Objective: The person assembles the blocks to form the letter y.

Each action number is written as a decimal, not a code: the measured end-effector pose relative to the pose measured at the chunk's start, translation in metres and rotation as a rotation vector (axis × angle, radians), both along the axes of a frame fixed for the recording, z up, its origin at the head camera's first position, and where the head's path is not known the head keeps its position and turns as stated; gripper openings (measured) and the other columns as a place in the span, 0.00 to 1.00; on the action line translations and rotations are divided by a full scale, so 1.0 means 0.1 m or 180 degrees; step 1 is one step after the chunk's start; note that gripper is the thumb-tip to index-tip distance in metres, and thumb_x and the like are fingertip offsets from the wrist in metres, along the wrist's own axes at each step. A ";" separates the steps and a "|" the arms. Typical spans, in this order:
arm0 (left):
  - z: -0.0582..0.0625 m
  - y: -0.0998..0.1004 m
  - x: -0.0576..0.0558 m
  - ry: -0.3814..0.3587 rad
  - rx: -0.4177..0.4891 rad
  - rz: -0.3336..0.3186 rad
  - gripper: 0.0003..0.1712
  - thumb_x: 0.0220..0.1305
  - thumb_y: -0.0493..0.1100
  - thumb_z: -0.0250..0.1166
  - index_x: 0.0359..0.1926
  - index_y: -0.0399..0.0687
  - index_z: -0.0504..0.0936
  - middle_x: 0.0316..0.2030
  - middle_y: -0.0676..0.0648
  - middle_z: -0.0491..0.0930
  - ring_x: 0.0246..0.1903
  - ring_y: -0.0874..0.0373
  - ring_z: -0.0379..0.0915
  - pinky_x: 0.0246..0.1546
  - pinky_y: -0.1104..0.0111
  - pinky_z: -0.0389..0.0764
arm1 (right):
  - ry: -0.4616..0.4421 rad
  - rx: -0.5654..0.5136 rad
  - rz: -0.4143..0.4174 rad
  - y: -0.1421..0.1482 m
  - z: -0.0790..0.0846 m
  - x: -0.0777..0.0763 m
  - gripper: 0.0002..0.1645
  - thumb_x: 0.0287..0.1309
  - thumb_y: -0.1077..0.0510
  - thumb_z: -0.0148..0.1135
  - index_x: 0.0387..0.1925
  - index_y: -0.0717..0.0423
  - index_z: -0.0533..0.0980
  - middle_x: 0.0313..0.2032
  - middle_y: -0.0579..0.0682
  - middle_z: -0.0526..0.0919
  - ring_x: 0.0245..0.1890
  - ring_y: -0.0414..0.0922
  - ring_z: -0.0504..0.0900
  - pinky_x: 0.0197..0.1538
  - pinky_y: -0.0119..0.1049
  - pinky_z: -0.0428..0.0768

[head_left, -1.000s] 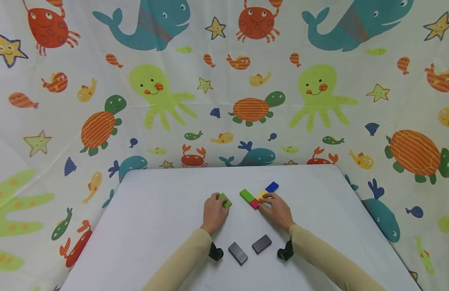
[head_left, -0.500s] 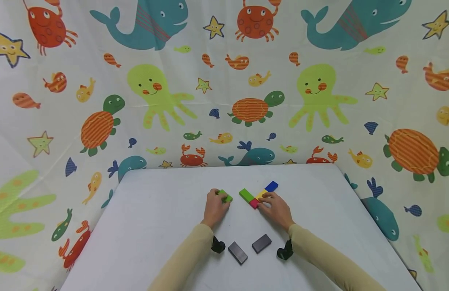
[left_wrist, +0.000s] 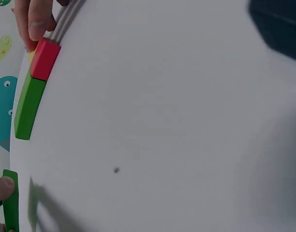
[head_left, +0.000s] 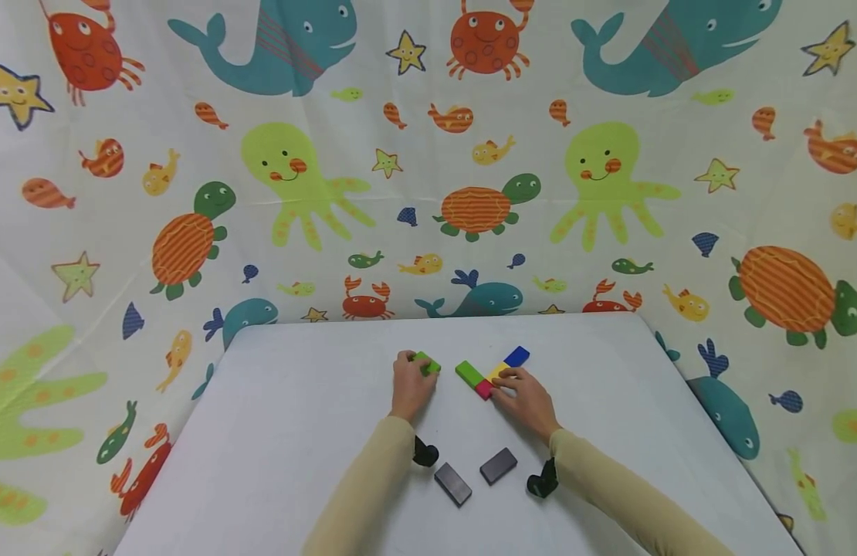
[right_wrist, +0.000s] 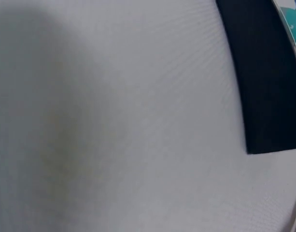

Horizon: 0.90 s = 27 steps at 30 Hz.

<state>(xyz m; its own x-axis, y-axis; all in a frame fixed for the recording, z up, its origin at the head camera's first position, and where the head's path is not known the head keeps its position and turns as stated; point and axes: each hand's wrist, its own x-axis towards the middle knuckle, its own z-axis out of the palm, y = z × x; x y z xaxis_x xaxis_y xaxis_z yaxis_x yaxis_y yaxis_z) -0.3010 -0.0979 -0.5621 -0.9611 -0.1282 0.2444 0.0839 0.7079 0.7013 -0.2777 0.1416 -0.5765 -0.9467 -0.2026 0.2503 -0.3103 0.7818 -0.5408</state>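
My left hand (head_left: 411, 390) pinches a green block (head_left: 429, 364) between thumb and fingers. In the left wrist view this held block (left_wrist: 11, 208) stands apart from its shadow on the table. To its right, blocks form a V: a second green block (head_left: 468, 374) meets a red block (head_left: 484, 389) at the near corner. A yellow block (head_left: 499, 371) and a blue block (head_left: 517, 356) make the other arm. My right hand (head_left: 531, 403) grips the yellow block with curled fingers, partly covering it, its thumb beside the red one.
Two dark grey blocks (head_left: 453, 485) lie apart on the white table (head_left: 296, 432), between the forearms. A black camera mount (head_left: 543, 480) sits at the right wrist. Behind the table's far edge hangs a sea-animal curtain (head_left: 401, 193).
My left hand has moved away from me, toward the table's far edge, carrying the green block. My right hand and the V of blocks stay in place.
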 end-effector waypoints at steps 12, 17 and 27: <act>0.12 0.15 -0.22 -0.0087 0.0214 0.0099 0.15 0.57 0.35 0.71 0.45 0.31 0.85 0.52 0.32 0.70 0.53 0.37 0.67 0.56 0.50 0.71 | -0.0003 0.0011 -0.0017 0.01 -0.01 0.00 0.17 0.58 0.51 0.69 0.45 0.56 0.86 0.48 0.52 0.81 0.50 0.51 0.79 0.52 0.49 0.79; 0.04 0.13 -0.21 -0.0308 0.0047 0.0019 0.15 0.57 0.33 0.70 0.46 0.30 0.85 0.52 0.29 0.71 0.54 0.36 0.67 0.56 0.49 0.71 | -0.0048 0.0087 0.0025 0.00 0.00 -0.01 0.17 0.58 0.50 0.69 0.46 0.56 0.85 0.49 0.52 0.81 0.50 0.52 0.79 0.52 0.49 0.79; 0.03 0.14 -0.26 -0.0270 -0.0251 -0.0152 0.14 0.57 0.33 0.70 0.46 0.33 0.86 0.53 0.31 0.73 0.52 0.36 0.68 0.53 0.51 0.74 | -0.0064 0.0096 0.0005 0.03 0.00 -0.01 0.17 0.58 0.50 0.69 0.46 0.55 0.86 0.50 0.51 0.81 0.51 0.51 0.79 0.53 0.49 0.79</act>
<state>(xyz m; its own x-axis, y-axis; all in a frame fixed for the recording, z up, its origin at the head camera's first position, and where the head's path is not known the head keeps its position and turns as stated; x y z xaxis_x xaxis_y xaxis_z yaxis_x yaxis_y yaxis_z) -0.3266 -0.0835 -0.5593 -0.9834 -0.0653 0.1694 0.0616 0.7577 0.6497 -0.2784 0.1446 -0.5761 -0.9512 -0.2113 0.2250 -0.3009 0.7974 -0.5230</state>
